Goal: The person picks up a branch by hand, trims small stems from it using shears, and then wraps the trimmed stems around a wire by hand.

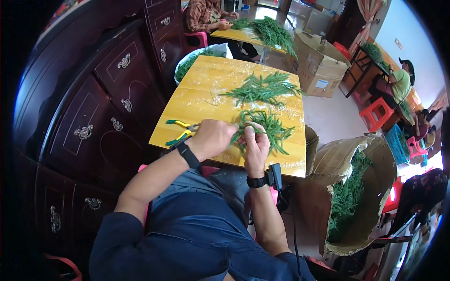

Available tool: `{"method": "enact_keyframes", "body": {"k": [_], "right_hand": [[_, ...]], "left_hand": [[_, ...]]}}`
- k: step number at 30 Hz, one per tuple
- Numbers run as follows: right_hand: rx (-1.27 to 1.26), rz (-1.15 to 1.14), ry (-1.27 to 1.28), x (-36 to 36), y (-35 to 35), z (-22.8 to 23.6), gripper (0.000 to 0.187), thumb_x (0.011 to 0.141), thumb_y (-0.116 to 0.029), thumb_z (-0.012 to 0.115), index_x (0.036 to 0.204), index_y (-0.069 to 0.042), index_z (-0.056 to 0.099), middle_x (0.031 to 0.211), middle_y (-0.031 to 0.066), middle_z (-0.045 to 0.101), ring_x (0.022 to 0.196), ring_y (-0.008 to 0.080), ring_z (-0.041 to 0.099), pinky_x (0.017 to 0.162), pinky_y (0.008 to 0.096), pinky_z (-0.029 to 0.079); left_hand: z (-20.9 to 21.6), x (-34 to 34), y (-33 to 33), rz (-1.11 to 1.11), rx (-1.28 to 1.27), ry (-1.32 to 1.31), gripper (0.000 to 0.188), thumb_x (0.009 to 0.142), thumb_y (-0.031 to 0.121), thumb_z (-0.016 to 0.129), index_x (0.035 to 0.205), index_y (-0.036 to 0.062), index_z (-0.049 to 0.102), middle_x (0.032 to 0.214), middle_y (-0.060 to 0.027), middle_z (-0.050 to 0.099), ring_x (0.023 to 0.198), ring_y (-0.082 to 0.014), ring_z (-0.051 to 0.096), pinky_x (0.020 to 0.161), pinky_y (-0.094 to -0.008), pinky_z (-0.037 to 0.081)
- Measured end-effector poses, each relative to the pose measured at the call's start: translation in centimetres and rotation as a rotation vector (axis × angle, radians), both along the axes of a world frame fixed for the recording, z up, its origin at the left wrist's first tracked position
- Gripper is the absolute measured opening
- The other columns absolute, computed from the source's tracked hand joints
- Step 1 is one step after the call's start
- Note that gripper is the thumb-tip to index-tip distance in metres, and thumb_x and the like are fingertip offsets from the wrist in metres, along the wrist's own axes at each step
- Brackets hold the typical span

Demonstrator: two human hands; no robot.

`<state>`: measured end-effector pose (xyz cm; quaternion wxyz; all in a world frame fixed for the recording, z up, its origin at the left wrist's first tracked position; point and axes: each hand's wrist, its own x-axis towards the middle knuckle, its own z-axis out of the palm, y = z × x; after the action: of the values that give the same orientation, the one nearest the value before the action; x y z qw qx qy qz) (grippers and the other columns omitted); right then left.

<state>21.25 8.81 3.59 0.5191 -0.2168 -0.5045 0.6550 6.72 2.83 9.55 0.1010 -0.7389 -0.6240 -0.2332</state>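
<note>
Close together over the front of the yellow table (187, 96), my two hands hold a green fern-like artificial sprig (243, 122). My left hand (214, 137) is closed with its fingertips at the sprig, and the fingers are partly hidden. Thumb against fingers, my right hand (258, 143) pinches the same sprig. Just beyond and to the right of it lies a loose heap of green sprigs (280, 133). A second heap of sprigs (265, 88) sits farther back. Pliers with yellow-green handles (177, 138) rest left of my left hand, partly covered by it.
Dark wooden cabinets (84, 133) stand along the left. A torn cardboard box (323, 187) of greenery is at the right, another carton (318, 70) behind. A white sack (225, 50) of greenery touches the table's far left. Other people sit working at tables beyond.
</note>
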Motion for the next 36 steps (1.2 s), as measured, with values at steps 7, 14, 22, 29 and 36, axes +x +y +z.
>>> {"method": "enact_keyframes", "body": {"k": [7,14,22,29,36], "right_hand": [[-0.266,0.16,0.278,-0.1,-1.0,-0.6,0.022,0.1,-0.016,0.055,0.118,-0.004,0.06,0.084,0.0018,0.064,0.07,0.0114,0.062,0.069,0.0244,0.052],[-0.296,0.476,0.13,-0.8,-1.6,-2.3,0.025,0.096,-0.013,0.056,0.119,-0.004,0.058,0.093,0.0043,0.065,0.072,0.0164,0.065,0.073,0.0292,0.054],[-0.313,0.643,0.311,-1.2,-1.0,-3.6,0.035,0.094,-0.013,0.062,0.127,-0.007,0.053,0.098,0.0041,0.064,0.083,0.0178,0.065,0.075,0.0339,0.055],[-0.319,0.617,0.3,-1.4,-0.8,-4.3,0.04,0.094,-0.024,0.067,0.129,-0.009,0.054,0.097,0.0021,0.063,0.083,0.0176,0.063,0.082,0.0368,0.054],[-0.353,0.727,0.362,-1.3,-0.9,-4.0,0.044,0.096,-0.035,0.064,0.129,-0.007,0.055,0.098,0.0034,0.061,0.087,0.0203,0.061,0.085,0.0408,0.052]], "left_hand": [[-3.0,-1.4,-7.2,-0.025,-0.055,-1.194,0.021,0.098,0.027,0.059,0.101,0.0068,0.064,0.082,-0.0058,0.066,0.067,-0.0143,0.064,0.059,-0.0281,0.051],[-3.0,-2.8,-8.8,-0.026,-0.025,-1.949,0.022,0.1,0.027,0.058,0.106,0.0062,0.061,0.087,-0.0027,0.064,0.068,-0.0099,0.06,0.061,-0.0237,0.049],[-6.4,-4.2,-9.1,-0.012,0.008,-2.039,0.015,0.099,0.023,0.06,0.106,0.0096,0.059,0.085,-0.001,0.064,0.068,-0.009,0.059,0.059,-0.0239,0.049],[-6.9,-4.2,-8.1,-0.023,0.054,-2.108,0.011,0.099,0.021,0.06,0.103,0.0108,0.059,0.086,-0.0011,0.064,0.069,-0.0096,0.059,0.06,-0.0241,0.049],[-7.7,-4.5,-8.5,-0.087,0.013,-2.284,0.01,0.098,0.019,0.062,0.104,0.0118,0.059,0.087,-0.0007,0.064,0.075,-0.0099,0.06,0.063,-0.025,0.049]]}}
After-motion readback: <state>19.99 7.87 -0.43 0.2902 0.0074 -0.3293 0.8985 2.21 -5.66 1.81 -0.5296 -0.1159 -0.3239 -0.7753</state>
